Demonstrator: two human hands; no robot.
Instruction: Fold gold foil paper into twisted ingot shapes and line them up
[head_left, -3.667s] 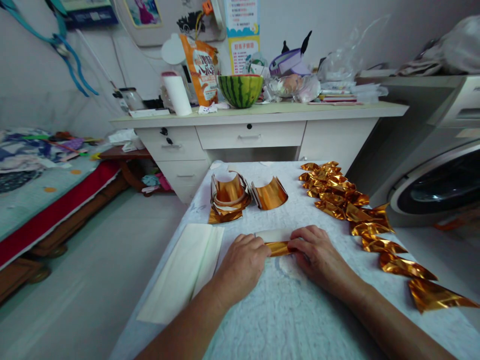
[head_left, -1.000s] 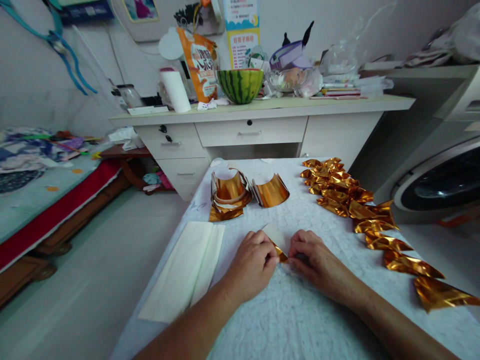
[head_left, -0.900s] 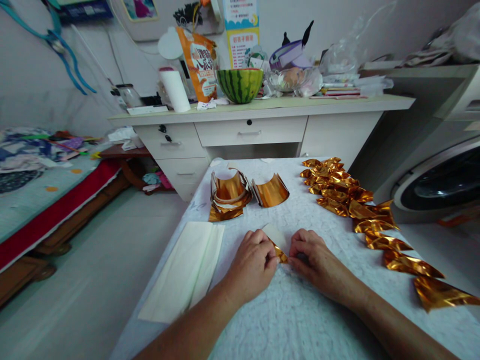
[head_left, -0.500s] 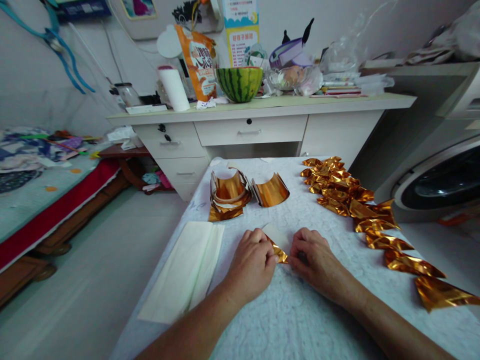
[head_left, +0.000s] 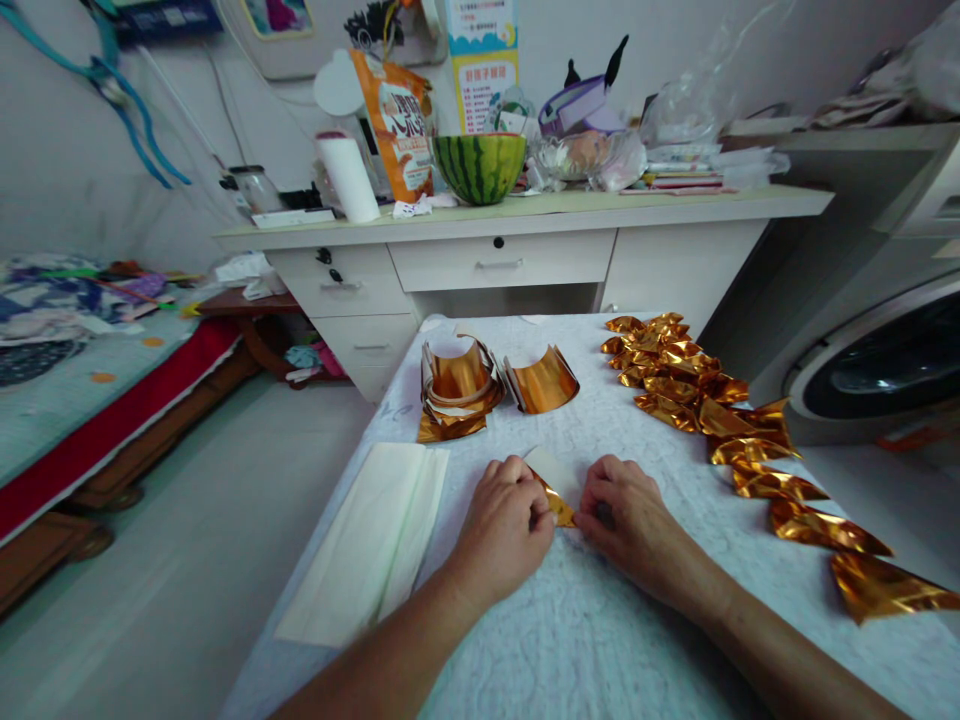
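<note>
Between my hands lies a small sheet of gold foil paper (head_left: 561,508), partly folded, its white back showing behind the gold. My left hand (head_left: 504,525) is closed with its fingers bent over the left part of the sheet, thumb and forefinger at the gold fold. With fingers curled, my right hand (head_left: 630,522) pinches the sheet's near right corner. Its fingertips hide that corner. Just beyond, curved stacks of gold sheets (head_left: 541,385) and a stack with a pale ring round it (head_left: 459,380) stand on the cloth-covered table (head_left: 600,640).
Left of my hands lies folded pale paper (head_left: 360,545). Several folded gold foil pieces (head_left: 832,527) form a row along the table's right side. Behind stands a white desk (head_left: 499,262) bearing a half watermelon (head_left: 480,168). A washing machine (head_left: 885,340) is at the right.
My right fingertips have shifted very slightly at the sheet's near corner, and a little more of the gold fold shows between my hands. Everything else stays in place.
</note>
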